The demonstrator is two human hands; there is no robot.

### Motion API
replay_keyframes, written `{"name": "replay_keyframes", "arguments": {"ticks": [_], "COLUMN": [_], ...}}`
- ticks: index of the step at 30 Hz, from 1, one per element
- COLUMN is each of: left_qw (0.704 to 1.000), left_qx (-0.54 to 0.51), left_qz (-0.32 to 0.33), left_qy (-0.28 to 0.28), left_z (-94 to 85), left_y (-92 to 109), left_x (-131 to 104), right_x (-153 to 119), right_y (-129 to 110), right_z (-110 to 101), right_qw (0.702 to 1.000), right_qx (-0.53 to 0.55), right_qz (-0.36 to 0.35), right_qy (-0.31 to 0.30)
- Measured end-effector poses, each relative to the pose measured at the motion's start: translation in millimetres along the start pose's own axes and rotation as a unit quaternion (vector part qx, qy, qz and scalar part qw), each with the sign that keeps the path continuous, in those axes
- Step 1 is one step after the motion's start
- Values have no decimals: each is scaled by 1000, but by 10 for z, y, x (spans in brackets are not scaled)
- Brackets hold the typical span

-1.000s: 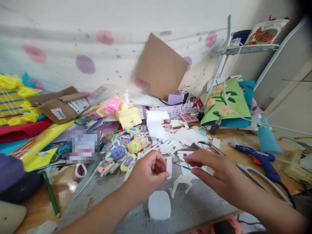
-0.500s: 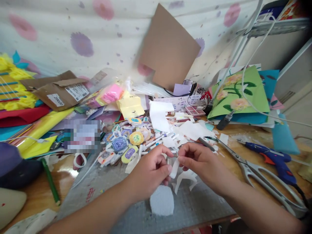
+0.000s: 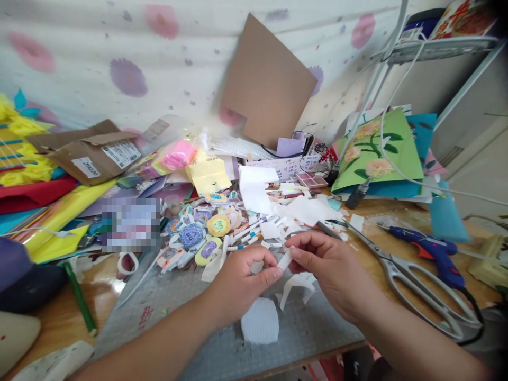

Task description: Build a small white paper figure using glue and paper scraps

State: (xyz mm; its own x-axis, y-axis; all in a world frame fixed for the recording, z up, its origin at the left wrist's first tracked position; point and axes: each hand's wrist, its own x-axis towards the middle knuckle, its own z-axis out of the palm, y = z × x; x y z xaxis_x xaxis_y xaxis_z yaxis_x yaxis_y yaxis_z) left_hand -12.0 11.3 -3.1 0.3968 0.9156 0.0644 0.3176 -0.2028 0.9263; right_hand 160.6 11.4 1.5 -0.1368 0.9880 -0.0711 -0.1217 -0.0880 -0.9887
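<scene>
A small white strip (image 3: 284, 260) is pinched at its lower left end by my left hand (image 3: 246, 275) and at its upper right end by my right hand (image 3: 323, 262). Below my hands, a pale ribbed piece with rounded corners (image 3: 260, 321) lies flat on the grey cutting mat (image 3: 206, 338). White paper scraps (image 3: 297, 286) lie just beneath my right hand. Beyond my left hand are several decorated badge-like pieces, among them a blue one (image 3: 192, 234) and a yellow one (image 3: 218, 225).
Large scissors (image 3: 400, 270) and a blue glue gun (image 3: 431, 248) lie at the right. A green pencil (image 3: 80, 299) is at the left. Pens, papers and a cardboard box (image 3: 89, 153) crowd the back, with a metal shelf (image 3: 444, 48) above right.
The white strip has tilted from nearly upright to a slant between my fingers. My left fingers have shifted on it. The whole view has moved slightly to the right.
</scene>
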Motion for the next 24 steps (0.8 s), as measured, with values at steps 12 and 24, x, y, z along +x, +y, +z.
{"name": "replay_keyframes", "arguments": {"ticks": [12,24], "left_qw": [988,991], "left_qx": [-72,-46], "left_qz": [-128,-114], "left_qy": [-45,-49], "left_z": [-5,-13], "left_y": [15,22], "left_x": [11,-2], "right_x": [46,41], "right_y": [-28,-30], "right_z": [-110,-230], "right_qw": [995,980], "right_qx": [-74,-122], "right_qz": [-50,-101], "right_qy": [35,119]}}
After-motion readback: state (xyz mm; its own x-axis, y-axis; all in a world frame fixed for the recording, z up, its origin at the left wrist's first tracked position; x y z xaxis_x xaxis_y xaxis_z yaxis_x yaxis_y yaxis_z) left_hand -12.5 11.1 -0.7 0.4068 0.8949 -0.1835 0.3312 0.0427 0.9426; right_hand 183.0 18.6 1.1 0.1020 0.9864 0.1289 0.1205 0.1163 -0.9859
